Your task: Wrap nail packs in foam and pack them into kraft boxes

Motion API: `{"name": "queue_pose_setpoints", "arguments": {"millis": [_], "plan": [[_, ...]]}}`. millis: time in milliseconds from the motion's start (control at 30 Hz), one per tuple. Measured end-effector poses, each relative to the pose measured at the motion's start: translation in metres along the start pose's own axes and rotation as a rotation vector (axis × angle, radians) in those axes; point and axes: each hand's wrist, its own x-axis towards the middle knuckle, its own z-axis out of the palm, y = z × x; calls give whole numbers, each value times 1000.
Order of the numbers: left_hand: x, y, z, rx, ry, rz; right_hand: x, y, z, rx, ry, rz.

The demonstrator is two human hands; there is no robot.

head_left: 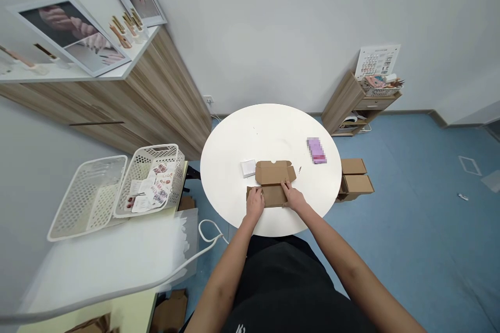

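Note:
A brown cardboard mailer box [274, 173], its lid laid back and side flaps spread, lies on the round white table [234, 130] in front of me. At the left end of its lower part is my left hand [255, 202], fingers closed over the cardboard edge. My right hand [292, 196] grips the right end, with fingertips near the fold between lid and base. Just left of the lid lies a small white square packet [248, 168]. Toward the right side of the table is a purple packet [316, 150], blurred out in the picture.
On the floor right of the table stand brown cardboard boxes [356, 177]. White plastic baskets [156, 153], one holding printed cards, sit on a side table at left. A white cable [195, 256] loops near the table's left edge. A wooden cabinet [344, 101] stands by the wall.

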Motion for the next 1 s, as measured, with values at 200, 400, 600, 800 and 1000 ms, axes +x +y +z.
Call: {"name": "queue_pose_setpoints", "arguments": {"millis": [200, 400, 600, 800, 1000], "plan": [[-7, -3, -2, 17, 39, -2, -2, -1, -2, -10, -4, 8], [-9, -31, -9, -88, 186, -229, -5, -3, -6, -21, 3, 7], [-7, -42, -6, -262, 70, -304, -8, -7, -7, -111, 86, 1], [-9, -30, 0, -338, 20, -297, -11, -8, -5, 6, 49, 21], [-9, -28, -4, -361, 25, -327, -10, -5, 0, -5, 77, 18]]}}
